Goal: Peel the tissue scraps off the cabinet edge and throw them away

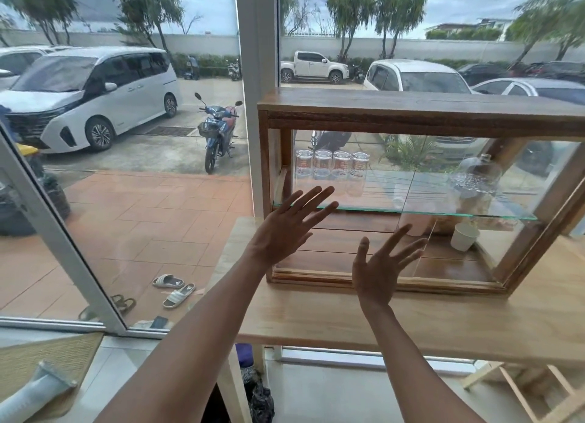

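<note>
A wooden cabinet [411,114] with glass front panels stands on a light wooden table [411,321] by the window. My left hand [291,225] is raised before the cabinet's lower left part, back toward me, fingers spread and empty. My right hand [381,264] is raised in front of the cabinet's bottom rail, fingers spread, holding nothing. Neither hand touches the cabinet as far as I can tell. I can make out no tissue scraps on the cabinet's edges at this distance.
Inside the cabinet, several glass jars [332,169] stand on a glass shelf [395,208], with a glass dome [478,177] and a white cup [463,236] to the right. A dark bag [261,400] lies under the table. A woven mat [47,362] lies at lower left.
</note>
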The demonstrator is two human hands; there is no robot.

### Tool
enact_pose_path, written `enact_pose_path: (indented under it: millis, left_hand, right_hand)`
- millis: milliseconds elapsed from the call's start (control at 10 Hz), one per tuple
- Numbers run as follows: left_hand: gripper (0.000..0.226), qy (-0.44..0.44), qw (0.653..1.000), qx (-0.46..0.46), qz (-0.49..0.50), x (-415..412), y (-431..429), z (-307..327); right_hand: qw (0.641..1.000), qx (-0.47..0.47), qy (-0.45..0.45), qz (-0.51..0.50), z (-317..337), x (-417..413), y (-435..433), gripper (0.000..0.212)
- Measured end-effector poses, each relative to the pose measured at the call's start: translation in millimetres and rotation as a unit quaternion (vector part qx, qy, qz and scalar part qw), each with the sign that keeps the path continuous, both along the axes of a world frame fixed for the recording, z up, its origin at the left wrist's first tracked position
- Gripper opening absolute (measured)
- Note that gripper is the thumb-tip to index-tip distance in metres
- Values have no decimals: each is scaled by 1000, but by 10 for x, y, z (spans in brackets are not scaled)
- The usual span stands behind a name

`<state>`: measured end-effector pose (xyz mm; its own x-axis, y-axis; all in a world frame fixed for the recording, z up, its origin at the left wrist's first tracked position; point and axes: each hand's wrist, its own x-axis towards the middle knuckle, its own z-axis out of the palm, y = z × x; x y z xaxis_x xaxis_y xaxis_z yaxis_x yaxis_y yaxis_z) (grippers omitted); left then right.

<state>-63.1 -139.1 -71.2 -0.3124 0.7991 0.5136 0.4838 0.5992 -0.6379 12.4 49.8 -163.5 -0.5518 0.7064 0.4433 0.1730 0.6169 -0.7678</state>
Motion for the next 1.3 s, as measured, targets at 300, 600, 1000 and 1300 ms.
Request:
enact_pose_path:
  millis: [300,600,1000,1300]
  left_hand:
    - [84,-31,999,7,-13,-66,-160,-3]
    - [84,-70,997,21,-18,-99,-349,-17]
    - [81,-144,987,61,-26,0,-425,-101]
    - [75,-374,885,275,-36,597,-236,-1315]
  right_hand:
    - [1000,19,-23,-2,33,-17,-191,78]
    - [999,29,-31,13,53,-36,-366,80]
    - [996,57,-58,33,43,50,-390,80]
    - [974,188,-82,96,-278,375,-140,83]
